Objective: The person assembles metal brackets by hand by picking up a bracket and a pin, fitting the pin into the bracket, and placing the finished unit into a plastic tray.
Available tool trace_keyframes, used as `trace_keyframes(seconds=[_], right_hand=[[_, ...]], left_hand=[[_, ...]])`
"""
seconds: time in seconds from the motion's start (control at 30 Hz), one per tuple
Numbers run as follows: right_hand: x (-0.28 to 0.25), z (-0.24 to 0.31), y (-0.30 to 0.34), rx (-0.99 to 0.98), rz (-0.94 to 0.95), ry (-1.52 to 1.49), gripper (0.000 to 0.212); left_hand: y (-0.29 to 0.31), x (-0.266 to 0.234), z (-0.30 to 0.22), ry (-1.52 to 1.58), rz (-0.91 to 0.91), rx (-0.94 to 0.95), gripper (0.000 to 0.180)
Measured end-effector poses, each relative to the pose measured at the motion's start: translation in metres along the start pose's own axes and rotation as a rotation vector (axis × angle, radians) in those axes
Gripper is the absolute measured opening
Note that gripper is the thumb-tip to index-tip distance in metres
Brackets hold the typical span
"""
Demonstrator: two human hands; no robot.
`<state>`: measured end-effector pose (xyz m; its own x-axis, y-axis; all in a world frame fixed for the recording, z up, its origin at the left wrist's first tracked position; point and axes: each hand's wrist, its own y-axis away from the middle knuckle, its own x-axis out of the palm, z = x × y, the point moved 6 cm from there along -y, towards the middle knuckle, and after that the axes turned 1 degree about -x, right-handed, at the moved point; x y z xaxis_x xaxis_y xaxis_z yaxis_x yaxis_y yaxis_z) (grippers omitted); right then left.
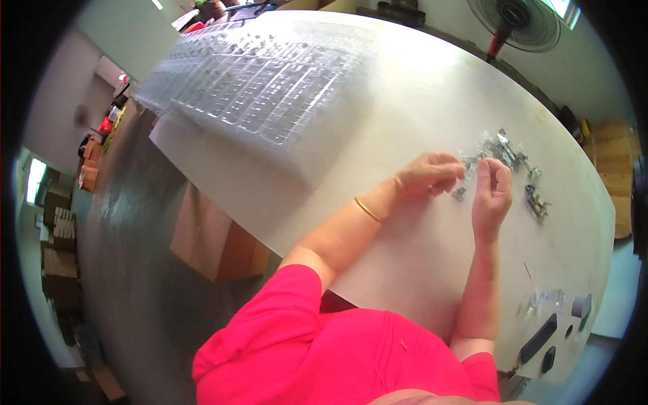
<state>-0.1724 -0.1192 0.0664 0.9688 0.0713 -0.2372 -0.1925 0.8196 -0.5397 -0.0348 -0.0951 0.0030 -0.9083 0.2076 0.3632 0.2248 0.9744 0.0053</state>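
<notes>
My left hand [435, 174], below a wrist with a gold bangle [368, 209], hovers over the white table with its fingers curled together. Facing it closely is my right hand [493, 194], its thumb and fingers drawn into a pinch. Whatever either hand holds is too small and too covered to make out. Just beyond the fingertips lies a loose pile of small shiny metal parts [505, 147]. One small metal piece [459, 194] rests below the left fingers, and a darker cluster of metal parts [537, 202] lies right of the right hand.
Clear plastic compartment trays [270, 88] are stacked at the table's far left, with small pieces in the back ones. Several dark objects, one a long black bar [538, 339], lie at the near right. A cardboard box [219, 236] stands below the left edge; a fan [516, 23] stands behind.
</notes>
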Motion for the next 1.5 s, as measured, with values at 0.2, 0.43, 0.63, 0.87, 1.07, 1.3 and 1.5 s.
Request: trace_keyframes(seconds=[0.2,0.43,0.63,0.87,1.07,1.3,1.5], right_hand=[[0.006,-0.005,-0.003,0.14,0.003,-0.16,0.009],[0.012,-0.01,0.001,0.208,0.099,-0.102,0.009],[0.011,-0.005,0.003,0.231,0.122,-0.095,0.012],[0.009,-0.001,0.002,0.224,0.12,-0.032,0.012],[0.009,-0.002,0.001,0.299,0.179,-0.01,0.013],[0.011,-0.009,0.001,0.411,0.228,-0.13,0.015],[0.011,-0.015,0.001,0.572,0.303,-0.299,0.017]], left_hand=[[0.0,-0.024,-0.011,0.235,-0.117,0.103,0.029],[-0.003,-0.027,-0.008,0.3,-0.048,0.131,0.031],[-0.001,-0.023,-0.007,0.29,-0.045,0.115,0.03],[-0.002,-0.024,-0.007,0.253,-0.019,0.144,0.029],[0.0,-0.025,-0.008,0.162,0.015,0.136,0.028],[-0.001,-0.018,-0.003,0.151,0.018,0.076,0.021],[0.0,-0.012,-0.004,0.116,0.091,0.061,0.018]])
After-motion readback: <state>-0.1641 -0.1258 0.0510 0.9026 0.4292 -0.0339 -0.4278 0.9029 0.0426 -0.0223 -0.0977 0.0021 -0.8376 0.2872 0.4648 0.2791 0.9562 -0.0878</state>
